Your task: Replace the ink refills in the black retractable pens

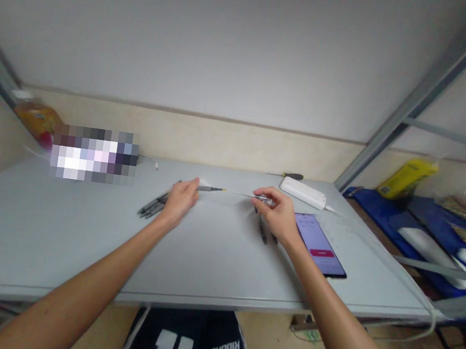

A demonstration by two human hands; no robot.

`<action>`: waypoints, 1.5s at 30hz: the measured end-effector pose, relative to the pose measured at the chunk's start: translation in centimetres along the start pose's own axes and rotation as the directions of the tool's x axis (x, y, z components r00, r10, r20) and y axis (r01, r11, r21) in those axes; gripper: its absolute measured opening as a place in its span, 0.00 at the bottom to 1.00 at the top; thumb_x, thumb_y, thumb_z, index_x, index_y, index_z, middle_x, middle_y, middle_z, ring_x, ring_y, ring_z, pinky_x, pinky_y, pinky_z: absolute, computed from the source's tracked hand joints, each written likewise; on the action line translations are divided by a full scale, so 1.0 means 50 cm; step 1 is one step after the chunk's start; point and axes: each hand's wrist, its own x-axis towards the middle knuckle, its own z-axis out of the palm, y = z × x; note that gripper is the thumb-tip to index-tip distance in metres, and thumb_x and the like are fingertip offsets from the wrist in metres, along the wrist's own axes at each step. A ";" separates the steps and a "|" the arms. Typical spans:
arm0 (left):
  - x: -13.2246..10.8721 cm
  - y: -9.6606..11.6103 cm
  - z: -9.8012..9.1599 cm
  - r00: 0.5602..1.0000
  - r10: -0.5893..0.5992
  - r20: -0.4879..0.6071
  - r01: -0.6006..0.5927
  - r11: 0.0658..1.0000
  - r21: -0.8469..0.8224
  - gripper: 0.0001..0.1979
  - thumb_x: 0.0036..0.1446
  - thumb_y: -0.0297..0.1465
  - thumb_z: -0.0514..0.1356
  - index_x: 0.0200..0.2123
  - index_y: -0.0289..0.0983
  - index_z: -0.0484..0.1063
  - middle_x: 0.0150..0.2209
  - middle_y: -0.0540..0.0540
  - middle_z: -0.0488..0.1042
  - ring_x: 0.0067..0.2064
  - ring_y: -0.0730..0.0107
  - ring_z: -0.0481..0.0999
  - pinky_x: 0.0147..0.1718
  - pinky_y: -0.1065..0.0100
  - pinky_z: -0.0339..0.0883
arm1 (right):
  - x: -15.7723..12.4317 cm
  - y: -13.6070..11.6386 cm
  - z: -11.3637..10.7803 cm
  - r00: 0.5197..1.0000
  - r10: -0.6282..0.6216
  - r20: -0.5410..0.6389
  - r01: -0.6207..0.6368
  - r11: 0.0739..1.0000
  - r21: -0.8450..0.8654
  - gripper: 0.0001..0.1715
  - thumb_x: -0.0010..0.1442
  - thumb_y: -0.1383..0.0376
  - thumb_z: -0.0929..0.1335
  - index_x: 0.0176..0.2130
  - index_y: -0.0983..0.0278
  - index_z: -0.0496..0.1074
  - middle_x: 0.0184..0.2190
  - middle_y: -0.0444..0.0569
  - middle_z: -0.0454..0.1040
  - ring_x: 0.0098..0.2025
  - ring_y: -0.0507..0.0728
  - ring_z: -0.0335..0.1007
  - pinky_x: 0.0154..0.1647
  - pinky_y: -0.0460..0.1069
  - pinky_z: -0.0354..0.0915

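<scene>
Over the middle of the grey table, my left hand (183,198) is closed on a slim grey pen part (211,189) whose yellowish tip points right. My right hand (276,210) pinches a pen piece (262,198) with a thin clear stem pointing left. A small gap separates the two pieces. Several dark pens (152,206) lie beside and partly behind my left hand. More dark pens (263,231) lie under my right hand, partly hidden by it.
A lit phone (321,246) lies right of my right hand. Behind it are a white power strip (303,192) with a cable and a screwdriver (293,176). A bottle (39,119) and a pixelated object (93,155) stand at the back left. Metal posts flank the table.
</scene>
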 end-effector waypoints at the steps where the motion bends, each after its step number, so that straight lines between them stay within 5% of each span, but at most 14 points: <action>1: 0.000 0.000 0.000 1.000 0.003 0.002 -0.003 1.000 0.006 0.22 0.54 0.45 0.52 0.16 0.39 0.53 0.13 0.56 0.52 0.16 0.80 0.50 0.17 0.72 0.46 | 0.000 0.001 -0.001 1.000 0.009 0.001 -0.009 1.000 0.001 0.13 0.48 0.60 0.70 0.35 0.65 0.74 0.33 0.50 0.73 0.27 0.52 0.66 0.25 0.46 0.62; 12: -0.009 0.008 0.005 0.997 0.012 0.081 -0.017 0.998 0.058 0.24 0.54 0.47 0.51 0.15 0.38 0.53 0.13 0.56 0.53 0.16 0.80 0.50 0.17 0.71 0.43 | -0.009 -0.037 0.015 1.000 -0.009 0.016 0.009 1.000 0.019 0.09 0.48 0.62 0.70 0.31 0.64 0.74 0.32 0.50 0.74 0.35 0.55 0.68 0.29 0.47 0.62; 45: -0.012 -0.002 0.009 0.983 0.005 0.183 -0.024 0.994 0.105 0.24 0.55 0.47 0.50 0.16 0.38 0.52 0.13 0.56 0.52 0.16 0.80 0.50 0.17 0.71 0.42 | -0.013 -0.025 0.036 0.998 -0.015 0.061 0.020 0.996 -0.090 0.10 0.49 0.60 0.71 0.32 0.63 0.77 0.30 0.48 0.75 0.28 0.53 0.66 0.27 0.47 0.60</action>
